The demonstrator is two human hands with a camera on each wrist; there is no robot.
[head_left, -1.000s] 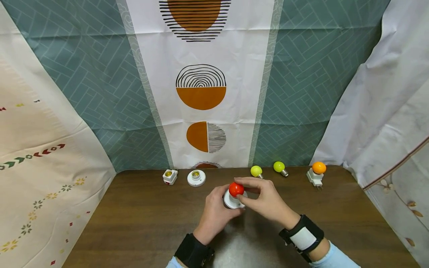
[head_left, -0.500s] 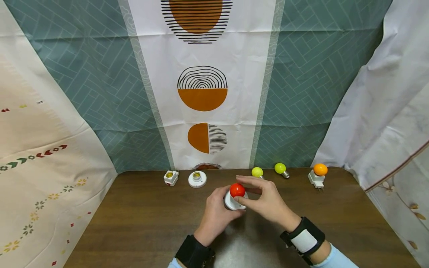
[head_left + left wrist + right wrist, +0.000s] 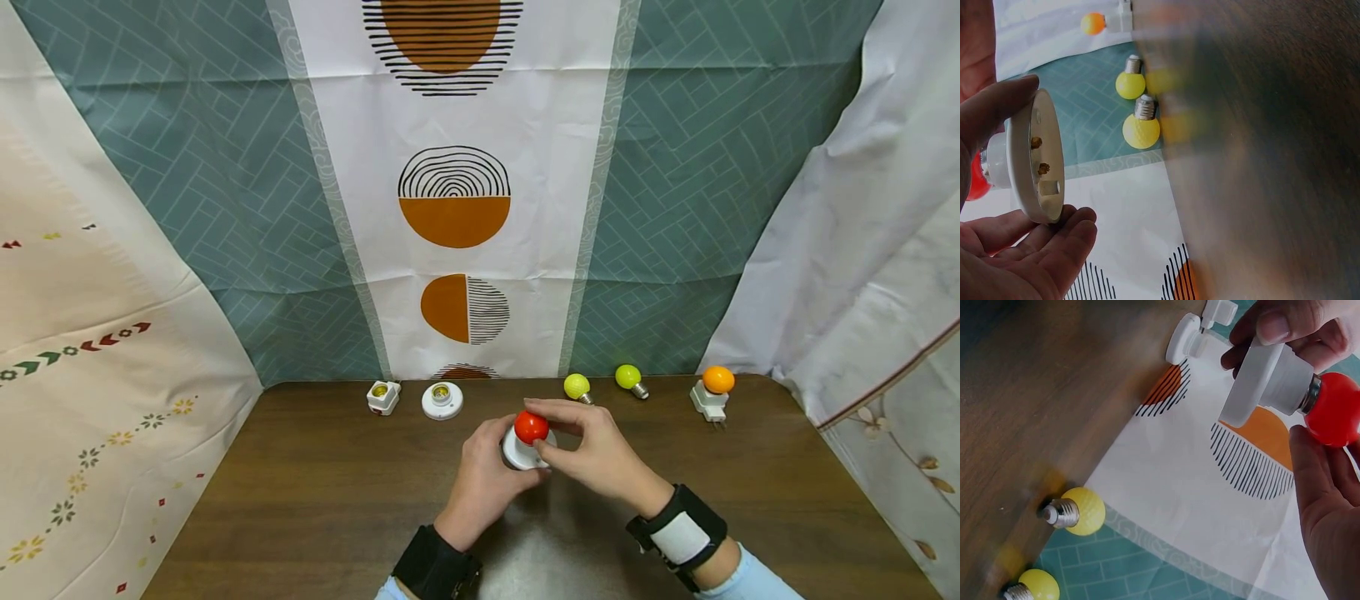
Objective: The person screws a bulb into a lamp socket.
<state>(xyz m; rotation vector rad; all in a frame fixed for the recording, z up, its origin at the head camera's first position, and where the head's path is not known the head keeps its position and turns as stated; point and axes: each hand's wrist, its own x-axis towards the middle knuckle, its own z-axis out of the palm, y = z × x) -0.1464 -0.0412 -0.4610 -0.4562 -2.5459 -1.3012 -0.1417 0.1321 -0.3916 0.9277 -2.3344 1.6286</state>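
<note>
A white round lamp holder (image 3: 519, 454) is held above the table by my left hand (image 3: 482, 475), its fingers and thumb round the base's rim. In the left wrist view the base's hollow underside shows brass screws. A red bulb (image 3: 531, 427) sits in the holder's socket. My right hand (image 3: 592, 446) pinches this bulb between thumb and fingers. In the right wrist view a strip of the bulb's metal cap (image 3: 1312, 394) shows between the red globe and the socket (image 3: 1286, 380); the rest of its thread is hidden.
On the brown table (image 3: 337, 500), a white square socket (image 3: 383, 398) and a white round lamp holder stand at the back left. Two yellow-green bulbs, one (image 3: 628, 377) farther right, lie at the back. An orange bulb (image 3: 717, 380) sits in a white plug socket (image 3: 708, 402) at the right.
Half a second ago my right fingers were slightly spread off the red bulb; they have closed in on it again. My left hand stays on the lamp holder.
</note>
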